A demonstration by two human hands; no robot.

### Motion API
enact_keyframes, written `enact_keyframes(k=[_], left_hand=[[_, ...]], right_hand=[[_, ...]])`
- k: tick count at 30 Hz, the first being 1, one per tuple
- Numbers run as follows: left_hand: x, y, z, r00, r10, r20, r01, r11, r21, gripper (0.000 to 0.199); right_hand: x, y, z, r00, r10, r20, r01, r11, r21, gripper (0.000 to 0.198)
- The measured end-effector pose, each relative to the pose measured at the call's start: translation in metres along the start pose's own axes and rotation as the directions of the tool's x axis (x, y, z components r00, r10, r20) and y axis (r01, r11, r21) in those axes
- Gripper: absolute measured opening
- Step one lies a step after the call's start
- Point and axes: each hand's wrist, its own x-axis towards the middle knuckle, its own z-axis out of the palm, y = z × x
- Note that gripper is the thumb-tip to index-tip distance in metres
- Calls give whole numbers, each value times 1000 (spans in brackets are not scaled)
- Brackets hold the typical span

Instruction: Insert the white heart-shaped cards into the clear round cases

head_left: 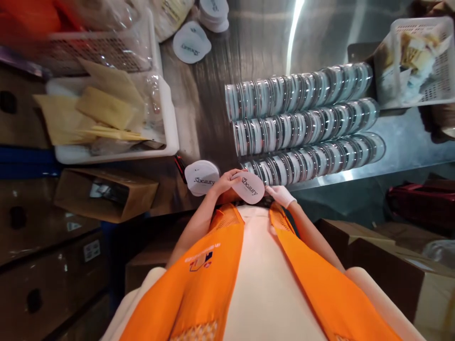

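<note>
My left hand [227,182] grips the left side of a white oval card [248,187] printed with "beauty" lettering, held close in front of my body. At the card's right edge, my right hand [282,195], in a white glove, has its fingertips pinched together on the rim. A pile of matching white cards [202,178] lies just left of my left hand. Beyond my hands, clear round plastic cases [305,121] stand on edge in three long rows, pressed side by side. The nearest row begins right behind the held card.
The metal table [259,52] carries more white cards [192,42] at the back. To the left, a white tray [170,123] holds brown envelopes, and an open cardboard box [106,194] sits below it. A white basket [441,61] with packets stands far right. Cardboard boxes [401,265] flank me.
</note>
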Motion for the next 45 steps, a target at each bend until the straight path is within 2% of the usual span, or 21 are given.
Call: enact_keyframes(k=[2,4,6,8,10,13,17,22,26,30,31,33,35,37,39,42,45], left_hand=[[-4,5,4,994,22,-104,-18,999,37,47],[-10,10,8,974,42,-223,-28,997,67,46],[-16,13,11,955,44,-293,-25,997,68,47],[-22,14,14,948,22,-316,-7,999,48,49],[-26,12,17,945,-16,-326,31,999,40,53],[-33,9,21,953,-28,-300,44,998,47,55],[-41,7,20,972,19,-234,-17,1000,13,67],[-39,4,19,944,21,-328,21,992,123,53],[-32,2,20,932,41,-361,42,975,220,44],[-40,2,6,973,62,-222,-11,974,225,50],[-45,2,-1,972,68,-224,-19,976,215,50],[-55,4,-19,947,85,-309,-21,978,206,48],[-63,11,-36,916,114,-386,-16,969,248,49],[-65,20,-46,928,141,-345,-6,931,365,53],[-59,28,-44,960,138,-245,11,853,522,59],[-41,33,-25,985,89,-149,35,740,672,63],[-23,32,-2,995,66,-76,8,700,714,62]], right_hand=[[-11,-11,-9,993,18,-115,-39,981,-189,44],[-26,-23,-13,972,-12,-236,-57,958,-283,39],[-37,-34,-15,949,-129,-287,38,953,-302,37],[-44,-42,-15,926,-267,-266,189,940,-285,35],[-44,-46,-15,913,-331,-237,255,919,-301,27],[-39,-42,-14,921,-288,-262,202,929,-310,18],[-37,-36,-15,939,-218,-266,166,965,-204,18],[-33,-46,-10,944,-249,-217,231,967,-107,23],[-24,-41,-14,922,-276,-273,256,961,-107,17],[-33,-29,-38,887,-230,-400,244,970,-16,26],[-39,-27,-44,869,-212,-447,232,973,-11,29],[-54,-30,-53,828,-224,-514,219,973,-70,32],[-68,-37,-55,814,-286,-505,228,958,-175,30],[-76,-47,-52,833,-327,-447,227,938,-263,26],[-79,-57,-47,862,-324,-390,198,924,-328,24],[-80,-72,-40,877,-313,-365,148,897,-416,21],[-84,-86,-39,878,-327,-349,130,865,-485,19]])
